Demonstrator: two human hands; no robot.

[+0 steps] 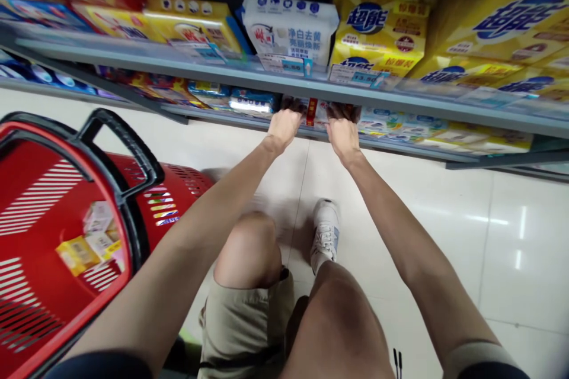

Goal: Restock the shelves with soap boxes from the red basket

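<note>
Both arms stretch forward to the low shelf. My left hand (285,123) is at the left side of a pale package with a red strip (312,111). On that package's right side is my right hand (344,135). The fingers of both hands look curled against the package, though shadow and the shelf above partly hide the tips. Left of my left hand lie blue-and-white packs (252,100) on the same low shelf. To the right of my right hand sit pale, light-blue packs (382,121).
The upper shelf edge (249,74) runs just above my hands, with yellow packs (377,29) and a white pack (291,26) on it. A red shopping basket (178,180) with several small boxes (79,254) stands at my left. My white shoe (326,228) is on the tiled floor.
</note>
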